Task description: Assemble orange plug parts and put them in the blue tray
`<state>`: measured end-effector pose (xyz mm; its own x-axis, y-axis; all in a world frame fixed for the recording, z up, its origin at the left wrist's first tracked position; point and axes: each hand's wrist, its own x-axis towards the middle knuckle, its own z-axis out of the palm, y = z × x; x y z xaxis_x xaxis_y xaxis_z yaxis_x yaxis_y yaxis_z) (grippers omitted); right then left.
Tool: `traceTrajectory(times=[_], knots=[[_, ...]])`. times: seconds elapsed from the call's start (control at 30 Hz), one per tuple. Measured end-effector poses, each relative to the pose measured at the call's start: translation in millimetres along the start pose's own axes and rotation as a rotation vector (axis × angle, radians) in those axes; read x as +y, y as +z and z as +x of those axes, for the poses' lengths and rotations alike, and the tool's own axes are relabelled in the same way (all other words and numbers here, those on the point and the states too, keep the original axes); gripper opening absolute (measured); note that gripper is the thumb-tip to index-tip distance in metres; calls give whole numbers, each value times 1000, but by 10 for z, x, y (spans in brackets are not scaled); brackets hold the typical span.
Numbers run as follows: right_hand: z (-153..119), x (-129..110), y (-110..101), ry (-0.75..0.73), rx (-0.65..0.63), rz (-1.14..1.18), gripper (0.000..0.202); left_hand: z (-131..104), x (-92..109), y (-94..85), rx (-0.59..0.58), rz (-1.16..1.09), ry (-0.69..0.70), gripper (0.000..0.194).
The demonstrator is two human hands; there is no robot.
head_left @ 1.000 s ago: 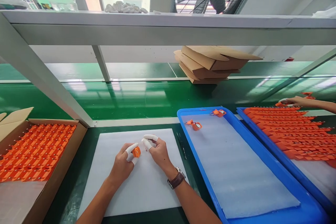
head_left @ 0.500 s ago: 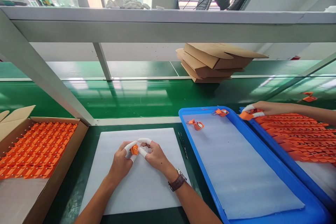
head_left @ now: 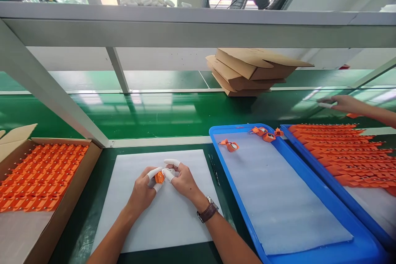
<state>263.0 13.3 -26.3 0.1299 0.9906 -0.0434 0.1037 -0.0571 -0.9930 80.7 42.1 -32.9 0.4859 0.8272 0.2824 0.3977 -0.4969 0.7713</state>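
Note:
My left hand (head_left: 142, 192) pinches a small orange part (head_left: 159, 177) between thumb and forefinger, over a white sheet (head_left: 168, 214). My right hand (head_left: 182, 179) is closed right beside it, its thumb and forefinger tips at the part's right side. A bit of something whitish shows among the right fingers, too small to name. White finger cots cover the thumb and forefinger tips of both hands.
At left stands a cardboard box (head_left: 77, 181) with rows of orange parts. A blue tray (head_left: 244, 214) with several orange parts and dark tweezers (head_left: 214, 169) lie right. Beyond, another blue tray (head_left: 368, 218) holds many parts; a co-worker's hand (head_left: 343, 103) hovers behind it. Cardboard boxes (head_left: 247, 74) are stacked behind.
The co-worker's hand has moved up and right, away from the trays. More orange parts now lie at the near blue tray's far right corner. My hands have barely shifted.

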Motion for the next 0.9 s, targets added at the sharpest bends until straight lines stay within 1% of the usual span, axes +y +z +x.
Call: traceTrajectory(times=[0.27, 0.5, 0.67, 0.9], knots=[[-11, 3, -9, 8, -91, 1, 43, -8, -14, 13, 9, 10, 24, 41], [4, 4, 27, 26, -59, 8, 42, -11, -39, 34, 16, 28, 51, 41], [-8, -10, 16, 33, -105, -1, 43, 3, -1, 6, 26, 41, 22, 41], [-52, 34, -24, 43, -150, -17, 53, 16, 68, -13, 40, 56, 3, 41]])
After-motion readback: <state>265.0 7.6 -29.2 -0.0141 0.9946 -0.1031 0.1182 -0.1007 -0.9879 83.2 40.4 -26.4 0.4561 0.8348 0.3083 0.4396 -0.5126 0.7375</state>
